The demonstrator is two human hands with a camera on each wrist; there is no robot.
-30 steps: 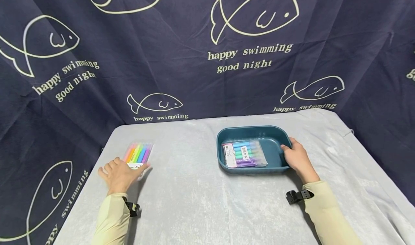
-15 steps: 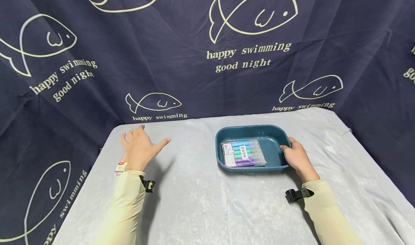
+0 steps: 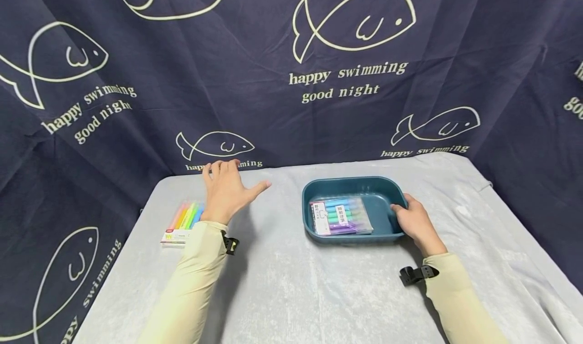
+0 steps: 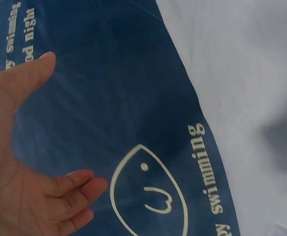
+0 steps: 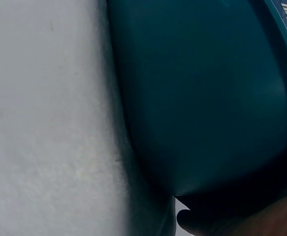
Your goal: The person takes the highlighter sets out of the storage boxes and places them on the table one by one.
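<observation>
My left hand (image 3: 225, 195) hovers over the left half of the table with its fingers spread and nothing in them. In the left wrist view the thumb stands well apart from the loosely bent fingers (image 4: 74, 196). Partly behind that forearm lies a clear pack of rainbow-coloured markers (image 3: 183, 217) on the table. My right hand (image 3: 416, 221) grips the right end wall of a dark teal plastic bin (image 3: 384, 217), thumb over the rim. Inside the bin, at its left side, rests a clear pack of blue, green and purple pens (image 3: 341, 215). The right wrist view shows mostly the bin's wall (image 5: 197, 98).
A pale grey cloth (image 3: 282, 283) covers the table, with wrinkles at the right. Behind it hangs a dark blue curtain (image 3: 273, 106) printed with fish outlines and lettering. Each wrist wears a black strap, the right one (image 3: 419, 274) near the table's front right.
My left hand has left the rainbow marker pack lying on the table and moved up and to the right, fingers spread. The right hand and bin have stayed in place.
</observation>
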